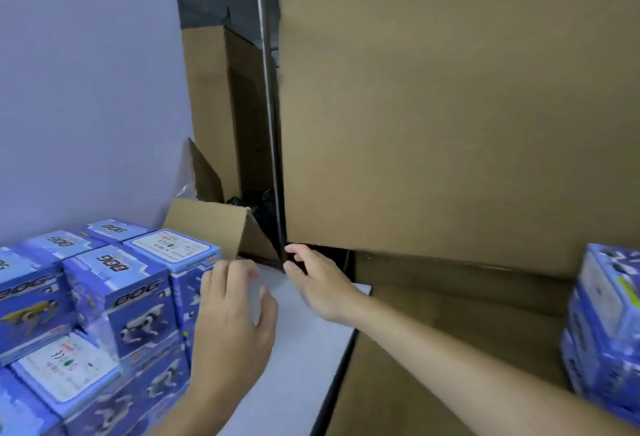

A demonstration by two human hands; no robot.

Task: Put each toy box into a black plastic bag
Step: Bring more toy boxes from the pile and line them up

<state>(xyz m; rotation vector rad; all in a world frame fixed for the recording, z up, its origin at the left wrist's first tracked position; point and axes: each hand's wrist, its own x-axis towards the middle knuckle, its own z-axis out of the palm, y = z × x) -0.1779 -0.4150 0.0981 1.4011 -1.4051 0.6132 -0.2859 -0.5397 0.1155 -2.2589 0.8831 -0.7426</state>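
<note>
At the white table's (pixel 304 349) far edge, something black (pixel 294 259) is pinched by the right hand (pixel 318 283), the left hand (pixel 235 317) hangs loosely curled, and the blue cardboard toy boxes (pixel 114 297) are seen unbagged.

We read a packing or stock room: tall cardboard cartons (pixel 450 106) right, stacked identical toy boxes (pixel 104 297) lower left.

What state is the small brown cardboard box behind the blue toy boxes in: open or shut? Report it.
Open. The small brown cardboard box has one flap standing up, and dark material shows inside; what that material is cannot be told.
</note>
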